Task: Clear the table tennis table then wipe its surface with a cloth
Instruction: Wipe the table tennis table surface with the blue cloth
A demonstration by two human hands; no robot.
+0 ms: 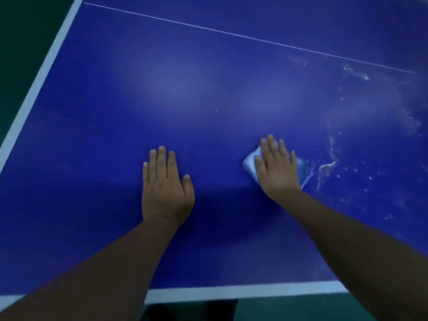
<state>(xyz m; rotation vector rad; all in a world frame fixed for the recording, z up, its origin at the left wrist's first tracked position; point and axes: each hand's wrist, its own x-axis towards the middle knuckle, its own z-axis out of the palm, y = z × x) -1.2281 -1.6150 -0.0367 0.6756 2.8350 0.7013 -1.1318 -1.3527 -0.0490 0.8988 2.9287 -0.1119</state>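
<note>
The blue table tennis table (pixel 185 89) fills the view. My right hand (pixel 278 169) lies flat with straight fingers on a folded light blue cloth (pixel 250 164) and presses it onto the surface right of centre. The cloth shows at both sides of the hand; the rest is hidden under the palm. My left hand (pixel 165 188) rests palm down on the bare table, fingers straight and spread a little, about a hand's width left of the cloth.
White streaks and droplets of wetness (pixel 331 158) spread over the right part of the table. A thin white centre line (pixel 231 33) crosses the far side. White edge bands run along the left (pixel 34 93) and near (pixel 243 290) borders, dark green floor beyond.
</note>
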